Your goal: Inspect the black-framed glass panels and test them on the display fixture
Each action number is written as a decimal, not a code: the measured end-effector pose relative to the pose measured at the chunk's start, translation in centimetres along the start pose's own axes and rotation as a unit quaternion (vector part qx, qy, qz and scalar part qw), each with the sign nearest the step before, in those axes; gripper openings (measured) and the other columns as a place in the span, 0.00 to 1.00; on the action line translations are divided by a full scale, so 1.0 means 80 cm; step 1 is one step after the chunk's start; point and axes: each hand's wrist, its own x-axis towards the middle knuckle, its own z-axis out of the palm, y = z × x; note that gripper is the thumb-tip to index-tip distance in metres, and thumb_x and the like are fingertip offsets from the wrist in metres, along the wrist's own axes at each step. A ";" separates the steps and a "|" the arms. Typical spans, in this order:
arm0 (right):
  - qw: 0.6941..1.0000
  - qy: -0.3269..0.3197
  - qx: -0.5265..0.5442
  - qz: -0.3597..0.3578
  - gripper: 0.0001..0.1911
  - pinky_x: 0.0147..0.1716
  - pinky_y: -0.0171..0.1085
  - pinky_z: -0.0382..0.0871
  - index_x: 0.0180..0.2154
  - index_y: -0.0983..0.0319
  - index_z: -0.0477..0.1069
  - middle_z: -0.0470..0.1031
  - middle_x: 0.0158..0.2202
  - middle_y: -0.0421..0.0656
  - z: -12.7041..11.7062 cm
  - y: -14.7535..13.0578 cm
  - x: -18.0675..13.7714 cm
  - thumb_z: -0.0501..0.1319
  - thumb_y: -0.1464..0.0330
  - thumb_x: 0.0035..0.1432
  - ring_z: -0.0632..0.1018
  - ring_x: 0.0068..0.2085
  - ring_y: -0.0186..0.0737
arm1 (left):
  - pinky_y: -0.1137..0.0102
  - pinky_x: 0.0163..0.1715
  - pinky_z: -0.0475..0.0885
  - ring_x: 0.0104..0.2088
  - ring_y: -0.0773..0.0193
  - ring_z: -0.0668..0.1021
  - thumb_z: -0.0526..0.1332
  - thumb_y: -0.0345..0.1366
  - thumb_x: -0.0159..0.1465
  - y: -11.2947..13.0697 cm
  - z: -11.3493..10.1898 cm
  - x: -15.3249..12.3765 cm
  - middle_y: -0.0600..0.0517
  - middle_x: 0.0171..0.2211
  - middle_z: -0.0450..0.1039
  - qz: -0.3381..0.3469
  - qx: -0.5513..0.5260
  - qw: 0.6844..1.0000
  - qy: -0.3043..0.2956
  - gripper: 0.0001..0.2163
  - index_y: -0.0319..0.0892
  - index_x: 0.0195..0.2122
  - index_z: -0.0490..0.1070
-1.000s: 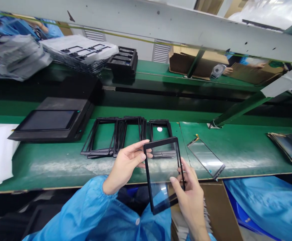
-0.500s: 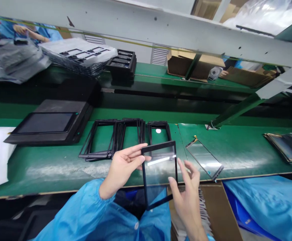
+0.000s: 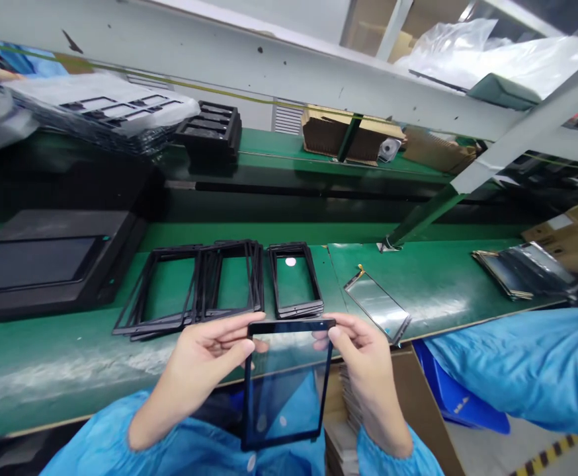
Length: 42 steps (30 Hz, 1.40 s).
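Note:
Between my hands, close to my body, is a clear glass touch panel (image 3: 289, 380) with a black border. My left hand (image 3: 209, 357) pinches its upper left corner, thumb in front and fingers behind. At the upper right corner, my right hand (image 3: 361, 357) has the same kind of pinch. Just beyond the panel, several black rectangular frames (image 3: 234, 311) lie in overlapping stacks on the green bench (image 3: 432, 284). To the right of them rests another clear panel (image 3: 378, 304) with a small orange flex tab.
A black case with a dark screen (image 3: 36, 261) sits at the left. Wrapped panels (image 3: 522, 268) lie at the right, near a blue sleeve (image 3: 527, 357) of another person. A green post (image 3: 422, 215) rises from the bench. The upper shelf holds black trays (image 3: 214, 129) and cardboard dividers (image 3: 329, 132).
My right hand has closed on the panel's upper right corner, where it was open beside it before. The panel has moved lower and straightened. The view has turned right, and a blue sleeve shows more.

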 end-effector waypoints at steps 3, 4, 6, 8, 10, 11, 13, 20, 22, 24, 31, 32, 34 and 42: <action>1.000 0.019 0.004 0.003 0.13 0.33 0.35 0.83 0.40 0.58 0.84 0.88 0.29 0.44 0.004 -0.001 -0.003 0.74 0.57 0.59 0.88 0.29 0.42 | 0.68 0.39 0.84 0.37 0.53 0.89 0.73 0.40 0.61 -0.007 -0.006 -0.001 0.47 0.32 0.88 -0.013 0.023 1.000 0.016 0.17 0.46 0.51 0.86; 1.000 0.025 0.003 0.003 0.14 0.32 0.36 0.83 0.40 0.58 0.84 0.88 0.28 0.45 0.005 -0.002 -0.004 0.74 0.56 0.58 0.88 0.29 0.42 | 0.67 0.40 0.85 0.37 0.53 0.89 0.72 0.40 0.61 -0.010 -0.009 -0.001 0.47 0.32 0.88 -0.011 0.035 0.999 0.012 0.17 0.46 0.52 0.85; 0.999 0.035 -0.003 -0.001 0.15 0.31 0.37 0.83 0.39 0.59 0.84 0.88 0.28 0.45 0.007 -0.004 -0.004 0.74 0.55 0.57 0.87 0.28 0.43 | 0.66 0.39 0.85 0.36 0.52 0.89 0.71 0.42 0.63 -0.015 -0.013 0.000 0.46 0.34 0.88 0.002 0.063 0.998 -0.010 0.17 0.45 0.53 0.85; 0.999 0.034 -0.010 -0.002 0.16 0.31 0.38 0.84 0.38 0.59 0.84 0.88 0.28 0.46 0.012 -0.004 -0.004 0.74 0.53 0.57 0.87 0.27 0.44 | 0.65 0.39 0.85 0.42 0.50 0.88 0.67 0.44 0.66 -0.015 -0.013 0.001 0.43 0.45 0.87 0.053 0.112 0.992 -0.022 0.17 0.46 0.54 0.83; 1.000 0.004 -0.021 0.005 0.18 0.33 0.39 0.85 0.39 0.60 0.84 0.88 0.29 0.46 0.021 0.000 -0.003 0.74 0.52 0.57 0.88 0.29 0.45 | 0.60 0.50 0.83 0.57 0.45 0.83 0.66 0.43 0.67 -0.010 -0.007 0.001 0.42 0.62 0.78 0.141 0.211 0.967 -0.018 0.18 0.48 0.58 0.81; 0.999 -0.022 -0.024 0.012 0.19 0.34 0.39 0.85 0.40 0.60 0.84 0.88 0.29 0.46 0.026 0.003 -0.002 0.74 0.52 0.56 0.88 0.31 0.46 | 0.57 0.57 0.79 0.63 0.43 0.78 0.67 0.42 0.67 -0.006 -0.002 0.002 0.43 0.66 0.73 0.184 0.267 0.946 -0.027 0.21 0.50 0.61 0.79; 0.996 -0.082 -0.016 0.035 0.22 0.35 0.39 0.84 0.43 0.60 0.83 0.87 0.28 0.44 0.035 0.008 0.001 0.76 0.52 0.54 0.88 0.31 0.45 | 0.53 0.63 0.73 0.64 0.44 0.77 0.67 0.38 0.66 0.004 0.008 0.003 0.44 0.63 0.76 0.216 0.346 0.908 -0.093 0.29 0.53 0.69 0.70; 0.979 -0.158 -0.036 0.127 0.26 0.41 0.40 0.82 0.41 0.62 0.84 0.89 0.39 0.50 -0.021 0.022 0.016 0.68 0.46 0.61 0.89 0.37 0.46 | 0.71 0.30 0.79 0.33 0.59 0.86 0.59 0.43 0.73 0.011 -0.002 0.009 0.46 0.47 0.85 -0.009 0.149 0.971 -0.186 0.21 0.49 0.66 0.64; 0.981 -0.128 -0.032 0.145 0.26 0.35 0.41 0.81 0.38 0.62 0.84 0.89 0.34 0.50 -0.042 0.031 0.013 0.68 0.45 0.60 0.88 0.32 0.47 | 0.72 0.26 0.76 0.34 0.59 0.86 0.60 0.46 0.73 0.005 -0.009 0.007 0.41 0.51 0.83 -0.036 0.086 0.987 -0.133 0.19 0.46 0.61 0.63; 0.986 -0.077 -0.002 0.146 0.25 0.31 0.42 0.80 0.36 0.62 0.82 0.88 0.30 0.49 -0.051 0.041 0.008 0.68 0.46 0.60 0.86 0.28 0.48 | 0.72 0.24 0.75 0.33 0.58 0.86 0.61 0.47 0.72 0.000 -0.012 0.004 0.39 0.51 0.83 -0.041 0.049 0.993 -0.099 0.19 0.45 0.59 0.62; 0.996 0.046 0.000 0.073 0.23 0.29 0.39 0.78 0.29 0.60 0.81 0.85 0.24 0.46 -0.025 0.042 -0.013 0.67 0.48 0.63 0.83 0.25 0.45 | 0.72 0.20 0.75 0.27 0.59 0.84 0.66 0.51 0.68 -0.003 0.002 -0.008 0.40 0.45 0.85 -0.030 0.001 1.000 -0.002 0.22 0.43 0.55 0.64; 0.996 0.057 -0.009 0.064 0.22 0.28 0.39 0.78 0.28 0.59 0.80 0.84 0.23 0.45 -0.021 0.039 -0.016 0.67 0.49 0.63 0.83 0.25 0.45 | 0.72 0.20 0.75 0.27 0.59 0.84 0.67 0.51 0.68 -0.003 0.003 -0.010 0.40 0.44 0.86 -0.030 -0.002 1.000 0.009 0.23 0.43 0.54 0.65; 0.995 0.080 -0.023 0.050 0.21 0.27 0.37 0.76 0.26 0.59 0.79 0.83 0.21 0.43 -0.013 0.034 -0.020 0.67 0.51 0.64 0.82 0.23 0.43 | 0.71 0.19 0.75 0.26 0.59 0.84 0.67 0.52 0.67 -0.003 0.005 -0.012 0.42 0.41 0.86 -0.026 -0.005 0.999 0.024 0.23 0.43 0.54 0.65; 0.996 0.083 -0.003 0.036 0.20 0.28 0.38 0.81 0.45 0.60 0.82 0.87 0.28 0.45 -0.006 0.028 -0.025 0.71 0.52 0.59 0.86 0.25 0.46 | 0.64 0.31 0.82 0.38 0.52 0.87 0.63 0.46 0.71 -0.020 -0.005 -0.006 0.37 0.53 0.82 0.050 0.080 0.995 0.041 0.19 0.44 0.58 0.63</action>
